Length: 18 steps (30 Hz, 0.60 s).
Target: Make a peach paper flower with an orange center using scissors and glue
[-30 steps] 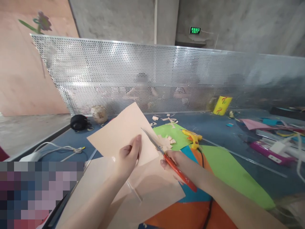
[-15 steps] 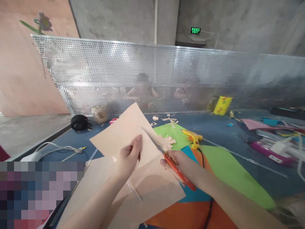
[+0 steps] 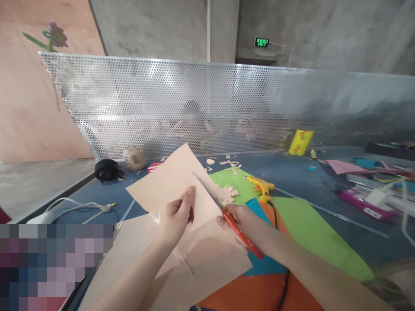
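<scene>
Right-hand grip: closed around the handles of the red-handled scissors. Left-hand grip: pinching the beige sheet, thumb on the upper face, fingers beneath.

Scissors orientation: long axis diagonal, from the handle end at near right to the tips at far left; the tips point away from the wearer and leftward. Blades lie over the right part of the beige sheet; their spread cannot be told. Sheet position: in front of the wearer, raised above the counter, one corner pointing away, another pointing left.

Nearest on the counter: pale sheets. To their right: an orange sheet and a blue sheet. Beyond the right hand: a yellow glue gun, nozzle to the left, its black cable leading back toward the wearer. Beige scraps lie just right of the blades. Farther out: a yellow cylinder, slightly tilted, at right; a black round object at left. At the far edge: a perforated metal screen, with another person visible through it. Beyond: a lit green exit sign.
</scene>
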Motion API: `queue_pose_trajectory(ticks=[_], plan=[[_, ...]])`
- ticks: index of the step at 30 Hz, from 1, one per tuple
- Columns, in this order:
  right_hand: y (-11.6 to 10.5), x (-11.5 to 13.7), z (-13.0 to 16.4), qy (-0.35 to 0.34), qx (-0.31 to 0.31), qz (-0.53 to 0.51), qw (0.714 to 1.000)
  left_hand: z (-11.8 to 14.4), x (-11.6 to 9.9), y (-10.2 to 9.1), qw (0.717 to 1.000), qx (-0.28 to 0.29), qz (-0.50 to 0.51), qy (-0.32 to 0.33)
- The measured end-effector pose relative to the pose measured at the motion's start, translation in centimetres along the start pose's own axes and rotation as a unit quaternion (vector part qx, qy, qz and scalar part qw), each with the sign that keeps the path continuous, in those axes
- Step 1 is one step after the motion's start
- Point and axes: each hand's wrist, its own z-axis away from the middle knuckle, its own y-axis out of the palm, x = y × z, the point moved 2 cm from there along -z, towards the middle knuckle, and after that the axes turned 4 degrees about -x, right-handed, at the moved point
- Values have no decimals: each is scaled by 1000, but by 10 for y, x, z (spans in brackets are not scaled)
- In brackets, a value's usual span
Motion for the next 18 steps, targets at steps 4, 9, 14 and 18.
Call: queue_pose_trajectory(ticks=[4, 9, 14, 18], plan=[[1, -8, -8, 18, -11, -4, 1000, -4, -8, -6, 981, 164, 47, 89], [-1, -14, -15, 11, -27, 0, 1000, 0, -28, -36, 929, 110, 194, 296], [-3, -6, -10, 20, -2, -5, 1000, -13, -44, -82, 859, -140, 359, 336], [-4, -3, -8, 13, 5, 7, 1000, -39, -42, -96, 845, -259, 400, 245]])
